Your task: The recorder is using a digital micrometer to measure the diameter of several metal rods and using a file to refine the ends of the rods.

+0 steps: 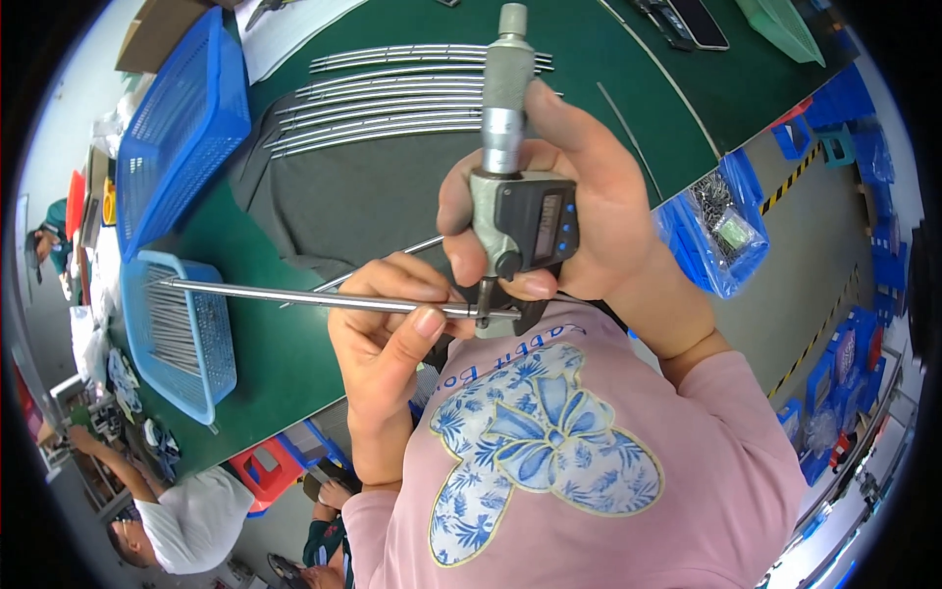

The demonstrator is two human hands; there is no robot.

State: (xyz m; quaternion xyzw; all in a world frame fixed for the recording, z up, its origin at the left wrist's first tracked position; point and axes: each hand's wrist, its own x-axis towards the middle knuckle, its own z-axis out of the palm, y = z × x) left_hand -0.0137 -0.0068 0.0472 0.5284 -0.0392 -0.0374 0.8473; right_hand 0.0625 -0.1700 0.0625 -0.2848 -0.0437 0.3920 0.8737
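Observation:
My right hand (618, 211) is closed around a digital micrometer (508, 211) with a dark display housing and a silver thimble pointing away from me. My left hand (378, 344) pinches a long, thin metal rod (265, 293) near its right end. That end lies in the micrometer's jaw, between the measuring faces; whether both touch it I cannot tell. The rod's other end reaches left over a light blue basket (218, 393) of similar rods. Beyond my hands, several shiny rods (392, 95) lie side by side on a dark grey cloth (324, 201). Another rod (420, 247) passes behind my left hand.
A larger blue basket (186, 128) stands at the far left of the green table (285, 368). A phone (695, 22) lies far right. Right of the table is a blue-lined bin (721, 216) of metal parts. Co-workers and a red stool (265, 476) are at lower left.

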